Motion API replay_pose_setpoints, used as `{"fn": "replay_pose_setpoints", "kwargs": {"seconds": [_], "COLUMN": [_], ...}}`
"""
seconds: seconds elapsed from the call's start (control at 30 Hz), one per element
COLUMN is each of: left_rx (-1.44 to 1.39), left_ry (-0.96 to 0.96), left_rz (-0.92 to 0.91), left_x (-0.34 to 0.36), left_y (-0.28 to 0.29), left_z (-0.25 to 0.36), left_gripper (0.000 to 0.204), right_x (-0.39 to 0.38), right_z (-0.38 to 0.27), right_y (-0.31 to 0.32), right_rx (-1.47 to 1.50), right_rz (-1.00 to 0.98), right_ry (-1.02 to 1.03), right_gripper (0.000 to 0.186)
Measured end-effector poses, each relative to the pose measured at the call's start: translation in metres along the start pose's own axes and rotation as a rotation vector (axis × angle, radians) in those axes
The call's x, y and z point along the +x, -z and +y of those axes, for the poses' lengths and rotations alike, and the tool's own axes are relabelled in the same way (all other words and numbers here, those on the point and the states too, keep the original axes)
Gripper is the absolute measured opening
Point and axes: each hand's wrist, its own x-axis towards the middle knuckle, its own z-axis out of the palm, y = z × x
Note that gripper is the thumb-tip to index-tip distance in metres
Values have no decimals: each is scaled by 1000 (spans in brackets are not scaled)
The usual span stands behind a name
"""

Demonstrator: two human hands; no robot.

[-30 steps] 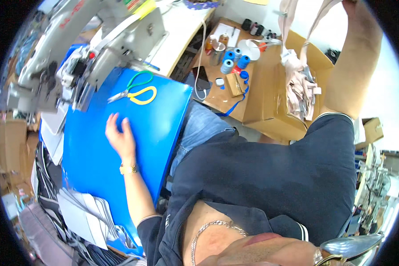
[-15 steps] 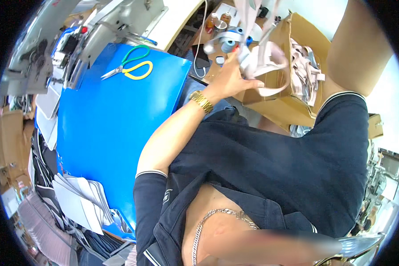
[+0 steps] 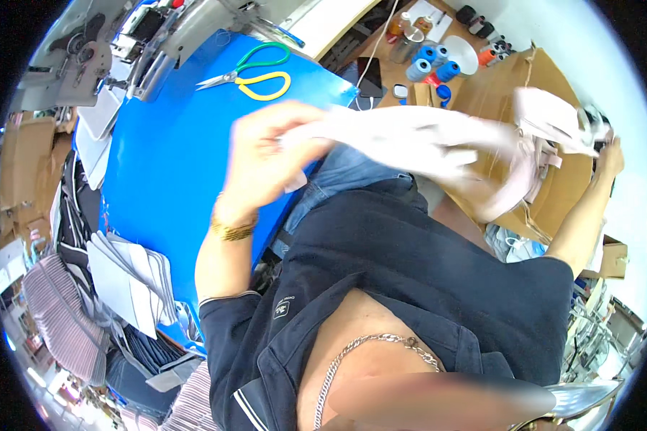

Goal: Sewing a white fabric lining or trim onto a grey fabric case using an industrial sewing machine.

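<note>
My left hand (image 3: 269, 154), blurred by motion, grips a pale pink strap piece (image 3: 402, 140) that stretches rightward over the cardboard box (image 3: 485, 108). More pale pink straps (image 3: 532, 172) lie in that box. At the far right my right hand (image 3: 609, 158) is raised beside the box, fingers curled; what it holds, among pale and dark shapes, is unclear. Under my left hand is a blue board (image 3: 158, 172), with scissors (image 3: 233, 77) with green and yellow handles on its upper part.
A grey sewing machine (image 3: 86, 57) stands upper left. Spools of blue thread (image 3: 447, 70), bottles (image 3: 424, 25) and a phone (image 3: 370, 75) sit on a brown tabletop (image 3: 392, 61). Stacked pale panels (image 3: 126, 280) and striped fabric (image 3: 57, 316) are at left.
My left hand rose from the board to the straps, took hold and pulled a piece leftward. My right hand came down from the top right. The view shifted, with the board appearing higher.
</note>
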Motion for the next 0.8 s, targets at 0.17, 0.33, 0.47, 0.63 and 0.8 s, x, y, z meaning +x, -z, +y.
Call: {"fn": "replay_pose_setpoints", "kwargs": {"seconds": [0.17,0.33,0.47,0.63,0.8], "left_rx": [238,175,133,186,128], "left_ry": [-1,156,-37,-39,32], "left_rz": [467,843,1029,934,927], "left_x": [-43,-106,-134,-141,-163], "left_y": [89,136,134,71,-1], "left_z": [-4,-21,-8,-9,-43], "left_gripper": [22,16,15,41,31], "right_x": [-41,-23,-86,-293,-467], "right_z": [67,-111,-349,-554,-648], "right_y": [-97,-2,152,309,337], "right_rx": [-34,392,1325,1522,1306], "right_rz": [-625,-480,-639,-1313,-2004], "right_ry": [-126,225,695,1358,1077], "right_gripper": [76,63,51,39,52]}}
